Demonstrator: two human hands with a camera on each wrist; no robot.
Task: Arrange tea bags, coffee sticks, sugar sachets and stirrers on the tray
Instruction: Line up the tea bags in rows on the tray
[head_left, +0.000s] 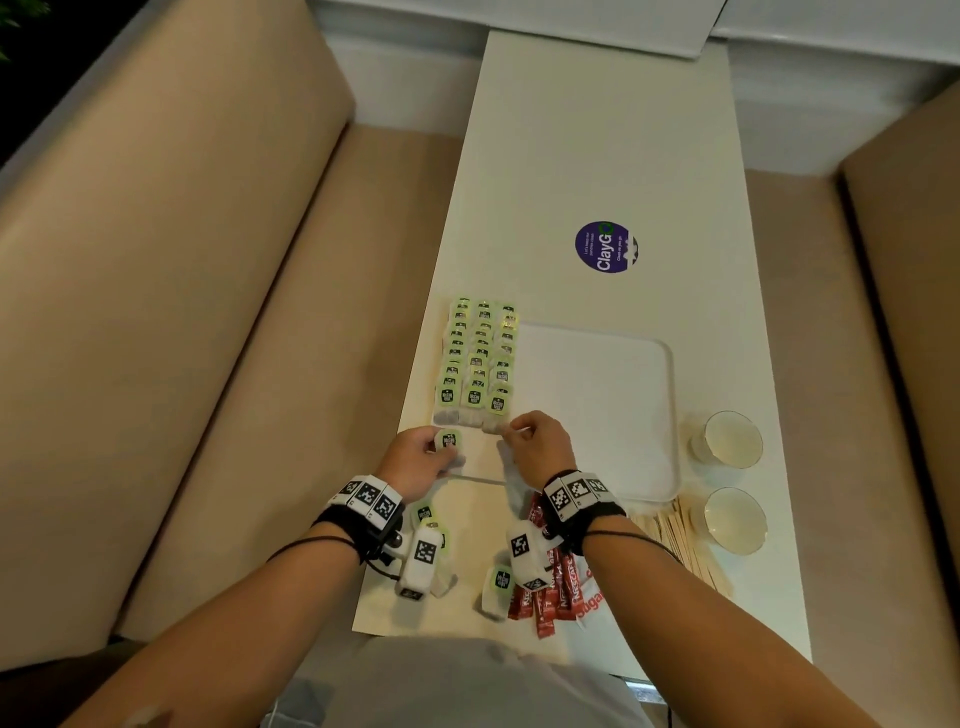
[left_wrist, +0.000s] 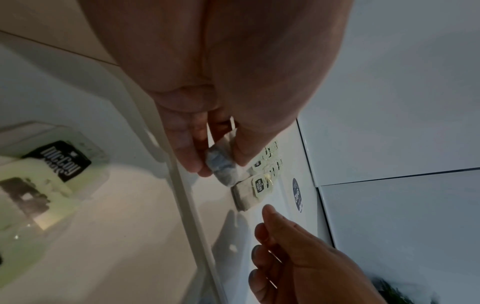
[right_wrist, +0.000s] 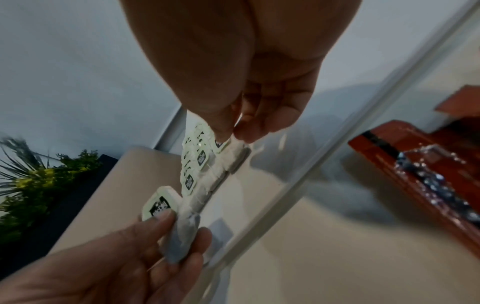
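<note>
Long white table (head_left: 597, 156) between beige bench seats. White rounded plastic tray (head_left: 613, 395) carries three rows of green-tagged tea bags (head_left: 475, 364) along its left side. Left hand (head_left: 421, 457) pinches one tea bag (head_left: 449, 440) at the tray's near-left corner. Right hand (head_left: 537, 441), fingertips pressed together, pinches the nearest bag of the right row (head_left: 496, 415). Red coffee sticks (head_left: 550, 592) and wooden stirrers (head_left: 680, 540) lie off-tray nearby.

A café or pantry seating booth: a narrow white counter (head_left: 602, 171) runs between two tan padded benches (head_left: 197, 291). A round purple "ClayGo" clean-as-you-go sticker (head_left: 605, 247) marks the counter, and green foliage (right_wrist: 39, 185) shows beside the seating.
</note>
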